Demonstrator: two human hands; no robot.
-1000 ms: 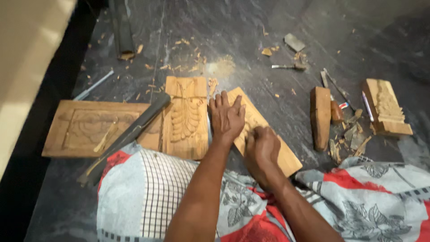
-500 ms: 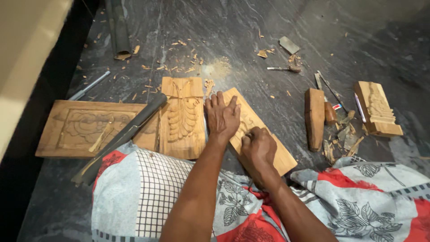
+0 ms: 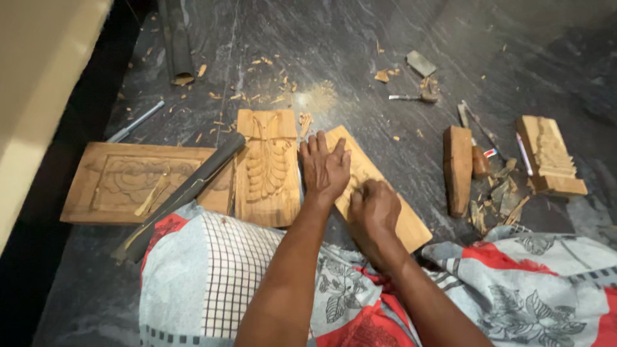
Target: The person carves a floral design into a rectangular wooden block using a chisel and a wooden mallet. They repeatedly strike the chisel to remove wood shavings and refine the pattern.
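Wooden plank [image 3: 379, 193], light-coloured, lies slantwise on the dark stone floor [image 3: 360, 58], under both hands. Left hand [image 3: 324, 168] is pressed flat on its upper half, fingers [image 3: 321, 146] spread wide & gripping nothing, just pinning the plank down. Right hand [image 3: 374, 207] sits just below-right of it, fingers curled shut into a fist on the plank's middle; prob. round a small carving tool, but the tool itself is hidden, so can't tell for sure.

Step in hand, as I judge it: carving or marking the plank surface w/ the right while the left steadies. Next move calls for firm downward hold from the left hand & short controlled pushes away from those spread fingers.

Just left of the left hand's fingers, touching the plank's edge or nearly: carved leaf panel [image 3: 267, 167]. Further left, a dark bar [image 3: 186, 193] lies across a wide carved board [image 3: 128, 183]. Well right of the right hand: upright wood block [image 3: 457, 168], then a small carved piece [image 3: 551, 157]. Between them, wood scraps & a thin pen-like stick [image 3: 522, 153], white w/ red bit. No packages or signs seen.
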